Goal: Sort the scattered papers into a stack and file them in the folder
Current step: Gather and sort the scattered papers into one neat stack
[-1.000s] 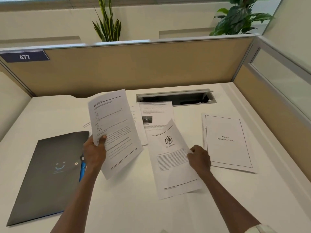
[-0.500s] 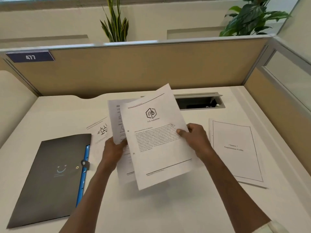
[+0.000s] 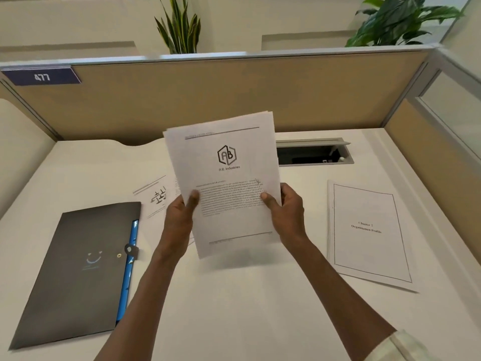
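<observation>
I hold a small stack of papers (image 3: 226, 178) upright above the white desk (image 3: 247, 308), its top sheet showing an "A.B. Industries" logo. My left hand (image 3: 181, 214) grips the stack's left edge and my right hand (image 3: 285, 212) grips its right edge. A sheet with a diagram (image 3: 156, 196) lies flat behind my left hand, partly hidden by the stack. Another sheet, titled "Chapter 2 Organization Profile" (image 3: 369, 230), lies flat at the right. The dark grey folder (image 3: 78, 272) with a blue inner edge and snap clasp lies closed at the left.
A tan partition (image 3: 234, 95) with a "477" label (image 3: 41, 77) walls the desk's back, and a glass-topped partition (image 3: 442, 121) its right side. An open cable tray (image 3: 312, 152) is sunk into the desk behind the stack. Plants (image 3: 179, 24) stand beyond the partition.
My right hand lifted the logo sheet off the desk and laid it over the sheet in my left hand. Both hands now hold the sheets squared together, raised higher.
</observation>
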`<state>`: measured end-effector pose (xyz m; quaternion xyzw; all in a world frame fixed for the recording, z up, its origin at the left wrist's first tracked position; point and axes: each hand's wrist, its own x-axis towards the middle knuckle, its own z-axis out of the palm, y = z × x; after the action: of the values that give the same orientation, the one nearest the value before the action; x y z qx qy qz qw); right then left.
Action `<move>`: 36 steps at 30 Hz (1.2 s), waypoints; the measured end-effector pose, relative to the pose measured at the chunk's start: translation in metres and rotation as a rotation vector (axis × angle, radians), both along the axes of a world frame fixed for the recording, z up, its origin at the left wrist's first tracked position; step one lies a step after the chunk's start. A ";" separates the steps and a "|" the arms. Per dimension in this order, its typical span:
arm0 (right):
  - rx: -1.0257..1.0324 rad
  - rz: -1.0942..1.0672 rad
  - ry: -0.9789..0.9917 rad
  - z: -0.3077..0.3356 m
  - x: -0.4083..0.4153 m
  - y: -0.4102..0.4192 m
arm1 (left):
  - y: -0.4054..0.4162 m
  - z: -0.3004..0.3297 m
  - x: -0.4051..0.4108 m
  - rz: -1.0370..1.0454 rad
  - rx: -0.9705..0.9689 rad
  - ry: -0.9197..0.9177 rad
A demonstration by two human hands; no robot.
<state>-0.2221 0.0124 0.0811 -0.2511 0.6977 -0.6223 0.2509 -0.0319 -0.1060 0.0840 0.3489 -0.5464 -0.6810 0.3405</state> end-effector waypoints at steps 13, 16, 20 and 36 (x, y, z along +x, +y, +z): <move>0.274 0.347 0.089 -0.074 0.025 0.019 | 0.033 -0.065 0.036 0.154 -0.053 -0.226; 0.365 0.464 0.267 -0.084 0.011 0.019 | 0.023 -0.069 0.041 0.195 -0.027 -0.238; 0.393 0.516 0.497 -0.084 -0.008 0.002 | -0.003 -0.066 0.057 0.258 -0.029 -0.207; 0.933 0.898 0.999 -0.119 0.015 -0.053 | -0.054 -0.070 0.096 0.443 -0.003 -0.144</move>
<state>-0.2072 -0.0405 -0.0383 -0.6241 0.7474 0.0770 0.2143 0.0640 -0.1596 0.0142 0.5073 -0.4804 -0.5622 0.4425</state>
